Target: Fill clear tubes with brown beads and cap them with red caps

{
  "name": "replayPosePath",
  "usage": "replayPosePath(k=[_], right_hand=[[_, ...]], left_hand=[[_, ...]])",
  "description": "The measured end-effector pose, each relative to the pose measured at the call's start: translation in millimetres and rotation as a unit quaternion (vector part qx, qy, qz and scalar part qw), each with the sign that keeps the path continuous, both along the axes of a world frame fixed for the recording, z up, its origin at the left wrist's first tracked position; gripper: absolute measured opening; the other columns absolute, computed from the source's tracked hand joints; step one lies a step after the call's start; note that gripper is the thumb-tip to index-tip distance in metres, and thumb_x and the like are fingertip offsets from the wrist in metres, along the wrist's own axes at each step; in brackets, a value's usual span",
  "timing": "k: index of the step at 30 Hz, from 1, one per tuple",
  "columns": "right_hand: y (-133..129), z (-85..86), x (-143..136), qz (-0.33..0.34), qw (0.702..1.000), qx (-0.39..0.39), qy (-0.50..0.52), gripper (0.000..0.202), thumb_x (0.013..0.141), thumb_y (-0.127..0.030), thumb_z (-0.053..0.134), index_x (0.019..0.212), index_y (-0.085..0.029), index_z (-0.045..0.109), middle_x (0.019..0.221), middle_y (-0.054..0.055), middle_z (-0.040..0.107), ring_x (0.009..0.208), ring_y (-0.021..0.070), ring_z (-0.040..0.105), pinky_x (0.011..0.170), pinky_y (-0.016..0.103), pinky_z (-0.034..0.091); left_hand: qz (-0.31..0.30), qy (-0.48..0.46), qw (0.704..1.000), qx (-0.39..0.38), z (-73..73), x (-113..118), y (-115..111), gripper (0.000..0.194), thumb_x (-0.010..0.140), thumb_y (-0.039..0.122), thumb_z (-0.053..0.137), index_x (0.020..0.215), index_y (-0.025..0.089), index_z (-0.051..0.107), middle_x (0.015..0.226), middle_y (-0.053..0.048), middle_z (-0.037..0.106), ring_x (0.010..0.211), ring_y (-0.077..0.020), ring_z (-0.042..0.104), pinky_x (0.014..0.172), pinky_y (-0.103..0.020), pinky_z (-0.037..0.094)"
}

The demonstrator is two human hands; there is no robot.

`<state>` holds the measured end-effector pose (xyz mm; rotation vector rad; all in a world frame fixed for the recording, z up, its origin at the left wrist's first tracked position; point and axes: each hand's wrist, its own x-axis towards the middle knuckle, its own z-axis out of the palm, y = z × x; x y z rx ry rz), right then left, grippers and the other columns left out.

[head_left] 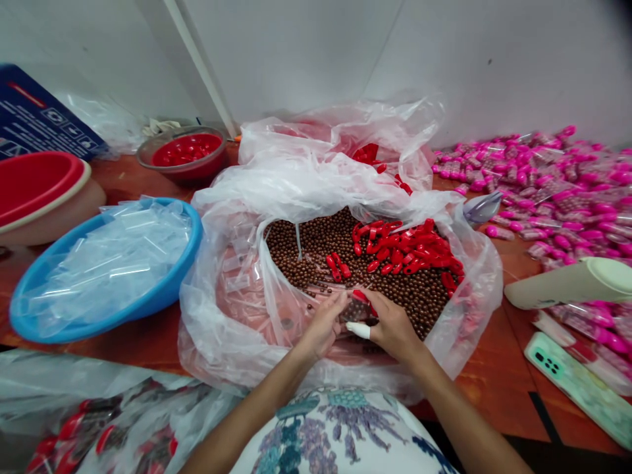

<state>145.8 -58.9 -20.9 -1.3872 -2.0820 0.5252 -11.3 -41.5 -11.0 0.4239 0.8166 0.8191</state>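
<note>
Over the open plastic bag [207, 329] my two hands meet around a small clear container [354, 309] with brown balls inside. My left hand [320, 327] is closed on the container's left side. A red cap [361, 295] shows at its upper right end, gripped by the fingers of my right hand [395, 326], which has a white covering on one finger or thumb. Whether the cap is seated cannot be made out. Loose brown balls [419, 299] fill the bag, and red caps [415, 247] lie heaped on them. Clear empty containers [239, 263] show at the bag's left.
To the left are a blue basin [190, 276] of clear plastic pieces and a red basin [74, 174]. A bowl of red pieces [187, 150] stands behind. At right lie pink-capped containers [557, 178], a pale tumbler [557, 286] and a phone [582, 388].
</note>
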Motion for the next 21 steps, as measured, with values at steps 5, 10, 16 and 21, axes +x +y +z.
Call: replayPosePath(k=[5, 10, 16, 21], right_hand=[[-5.1, -4.1, -9.8, -0.006, 0.999, 0.039, -0.020, 0.059, 0.072, -0.025, 0.062, 0.127, -0.018, 0.041, 0.115, 0.013, 0.058, 0.104, 0.0252, 0.056, 0.088, 0.038, 0.045], [-3.7, -2.4, -15.9, 0.006, 0.999, 0.032, -0.011, 0.063, 0.072, -0.020, 0.058, 0.130, -0.017, 0.034, 0.119, 0.013, 0.055, 0.107, 0.0256, 0.053, 0.088, 0.040, 0.045], [-2.3, 6.2, -15.2, 0.009, 0.999, 0.041, -0.008, 0.056, 0.071, -0.023, 0.060, 0.124, -0.018, 0.041, 0.112, 0.013, 0.056, 0.104, 0.0264, 0.053, 0.087, 0.040, 0.044], [-3.0, 2.4, -15.5, 0.021, 0.996, 0.071, -0.040, 0.052, 0.069, -0.021, 0.060, 0.119, -0.015, 0.046, 0.105, 0.013, 0.059, 0.098, 0.0262, 0.055, 0.084, 0.039, 0.045]], left_hand=[[-0.034, 0.046, 0.998, 0.000, -3.8, 7.9, 1.8, 0.055, 0.077, 0.060, 0.048, 0.099, 0.011, 0.062, 0.074, -0.009, 0.068, 0.063, -0.0183, 0.063, 0.056, -0.027, 0.047], [-0.011, 0.091, 0.994, 0.063, -4.3, 7.1, 3.6, 0.048, 0.080, 0.051, 0.050, 0.103, 0.012, 0.063, 0.070, -0.006, 0.067, 0.055, -0.0150, 0.060, 0.050, -0.023, 0.043], [0.004, 0.051, 0.999, 0.018, -3.7, 5.9, 1.6, 0.048, 0.082, 0.046, 0.045, 0.120, 0.018, 0.053, 0.068, -0.002, 0.065, 0.047, -0.0110, 0.055, 0.045, -0.021, 0.042], [0.022, 0.085, 0.996, -0.007, -10.1, 7.6, -0.7, 0.047, 0.082, 0.043, 0.045, 0.116, 0.014, 0.056, 0.058, 0.000, 0.061, 0.040, -0.0095, 0.050, 0.042, -0.021, 0.041]])
